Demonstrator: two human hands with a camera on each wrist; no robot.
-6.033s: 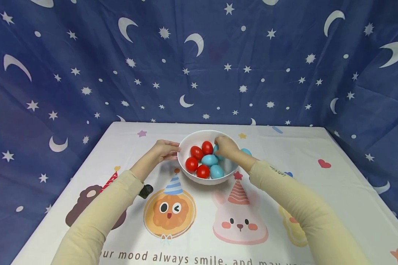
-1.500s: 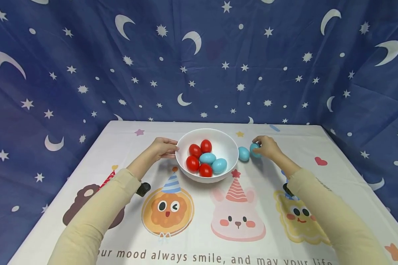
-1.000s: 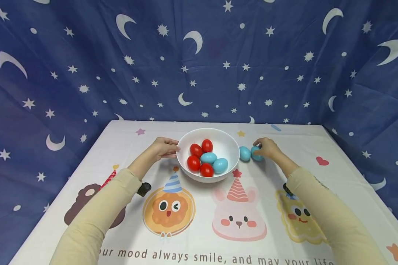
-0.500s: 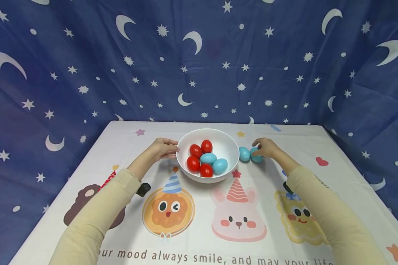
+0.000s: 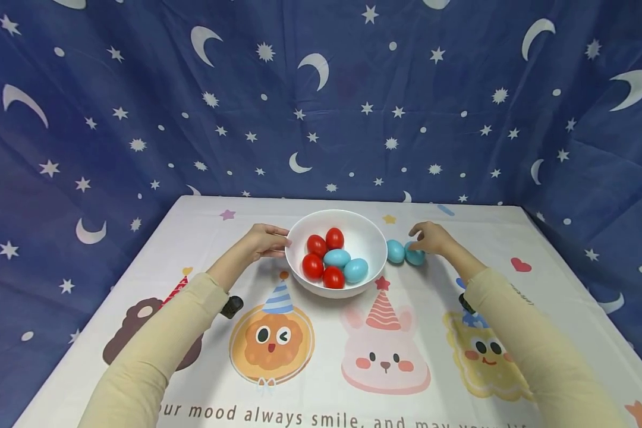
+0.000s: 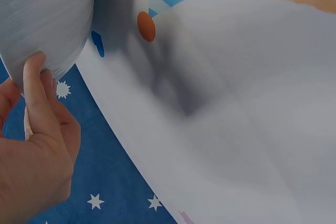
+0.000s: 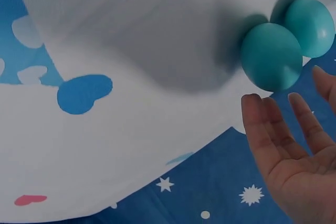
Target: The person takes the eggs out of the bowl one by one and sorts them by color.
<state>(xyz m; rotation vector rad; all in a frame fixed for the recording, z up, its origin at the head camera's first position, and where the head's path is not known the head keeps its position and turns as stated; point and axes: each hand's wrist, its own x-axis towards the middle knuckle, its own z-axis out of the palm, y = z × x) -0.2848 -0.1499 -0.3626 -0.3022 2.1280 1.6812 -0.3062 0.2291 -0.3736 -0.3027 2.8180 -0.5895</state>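
A white bowl stands toward the back of the table, holding several red eggs and two light-blue eggs. At its left rim, my left hand grips the wall, thumb on one side and fingers on the other; the left wrist view shows this left hand close up. Two more blue eggs lie side by side right of the bowl, the nearer-to-bowl egg and the outer egg. Over the outer egg hovers my right hand; in the right wrist view its spread fingers are apart from that egg.
A white tablecloth printed with cartoon figures covers the table. Behind it hangs a dark blue curtain with moons and stars. A small black device shows beside the left sleeve.
Six seconds ago my right hand was in the bowl at a blue egg. Since then it carried that egg out, set it beside the other one and let go. My left hand stays on the rim.
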